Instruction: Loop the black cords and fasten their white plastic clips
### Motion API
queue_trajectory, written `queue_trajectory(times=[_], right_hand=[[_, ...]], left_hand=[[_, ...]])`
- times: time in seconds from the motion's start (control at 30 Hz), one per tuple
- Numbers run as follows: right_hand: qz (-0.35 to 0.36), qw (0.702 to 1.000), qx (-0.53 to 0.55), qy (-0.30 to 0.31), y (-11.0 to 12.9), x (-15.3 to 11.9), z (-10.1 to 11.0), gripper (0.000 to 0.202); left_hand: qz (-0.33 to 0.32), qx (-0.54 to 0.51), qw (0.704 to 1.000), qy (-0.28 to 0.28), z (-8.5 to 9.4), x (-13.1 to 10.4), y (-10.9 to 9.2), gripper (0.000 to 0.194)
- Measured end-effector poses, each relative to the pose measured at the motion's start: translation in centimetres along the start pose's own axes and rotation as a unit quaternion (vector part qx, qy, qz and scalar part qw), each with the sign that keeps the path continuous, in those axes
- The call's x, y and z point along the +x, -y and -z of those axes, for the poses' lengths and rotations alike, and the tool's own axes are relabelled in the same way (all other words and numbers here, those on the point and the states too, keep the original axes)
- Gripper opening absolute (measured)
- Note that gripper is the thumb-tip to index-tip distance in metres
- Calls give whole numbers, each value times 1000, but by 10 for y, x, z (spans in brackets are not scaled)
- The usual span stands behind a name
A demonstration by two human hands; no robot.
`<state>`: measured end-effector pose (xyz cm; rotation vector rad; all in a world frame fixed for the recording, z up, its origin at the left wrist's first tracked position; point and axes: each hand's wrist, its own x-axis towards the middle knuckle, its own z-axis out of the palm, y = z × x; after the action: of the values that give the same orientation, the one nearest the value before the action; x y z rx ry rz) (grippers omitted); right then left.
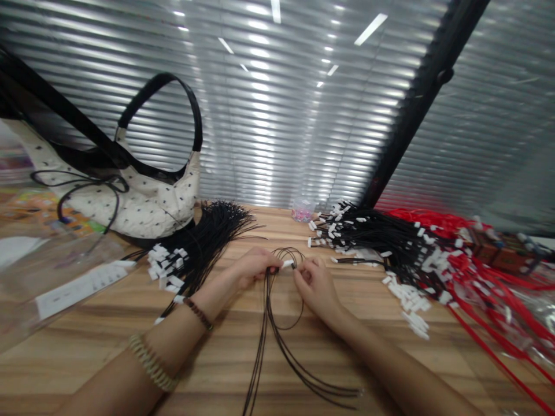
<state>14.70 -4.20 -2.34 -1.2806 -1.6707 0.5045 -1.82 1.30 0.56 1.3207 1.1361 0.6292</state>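
Observation:
Over the middle of the table, my left hand (256, 266) pinches several thin black cords (267, 312) near their looped upper part. Their long ends hang down toward me, one group curving off to the right. Between my two hands sits a small white tag or connector (287, 264) on the cords. My right hand (315, 283) is closed at the other side of that white piece, its fingertips on a dark cord end. The loops arch just above my fingers, and one thin loop drops below them. Exactly what lies inside my fingertips is hidden.
Left are a bundle of black cords (217, 231) with white ends, a dotted white bag (143, 202) and a plastic bag with a label (87, 289). Right lie black cords (368, 231), white pieces (410, 297) and red cords (489, 294). A small clear container (302, 211) stands behind.

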Motion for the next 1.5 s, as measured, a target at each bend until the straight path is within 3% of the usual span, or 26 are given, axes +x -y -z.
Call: queue_trajectory(times=[0.1, 0.2, 0.53, 0.67, 0.77, 0.87, 0.93, 1.0, 1.17, 1.3, 1.4, 1.5], right_hand=[[96, 995, -23, 12, 0, -2, 1, 12], [138, 989, -9, 45, 1, -3, 1, 16], [129, 991, -5, 31, 2, -4, -1, 17], [38, 998, 43, 8, 1, -2, -2, 6], [-83, 980, 159, 83, 2, 2, 3, 17], [-168, 914, 296, 221, 4, 6, 12, 27], [-203, 858, 381, 279, 4, 7, 18, 29], [-216, 822, 435, 298, 1, 8, 23, 29], [-202, 807, 479, 279, -11, 14, 26, 12], [-211, 787, 491, 307, -14, 15, 25, 27], [-224, 777, 498, 315, -13, 16, 26, 33], [-249, 772, 509, 288, -12, 19, 29, 41]], left_hand=[[-4, 25, 999, 20, 2, 0, 2, 17], [-11, 54, 998, 36, 3, -1, 2, 18], [-7, 21, 999, 25, -1, -5, -2, 18], [-13, -59, 997, -44, -3, -3, -4, 13], [-30, -90, 991, -93, 2, -2, -9, 15], [-39, -184, 974, -128, 10, -3, -21, 16], [-36, -246, 960, -131, 14, -7, -31, 13], [-33, -267, 956, -119, 15, -13, -41, 10], [-16, -340, 940, -36, 5, -31, -56, 5], [-19, -356, 934, 32, -4, -40, -57, 3], [-5, -325, 943, 65, -7, -43, -56, 3], [6, -204, 972, 115, -7, -43, -52, 7]])
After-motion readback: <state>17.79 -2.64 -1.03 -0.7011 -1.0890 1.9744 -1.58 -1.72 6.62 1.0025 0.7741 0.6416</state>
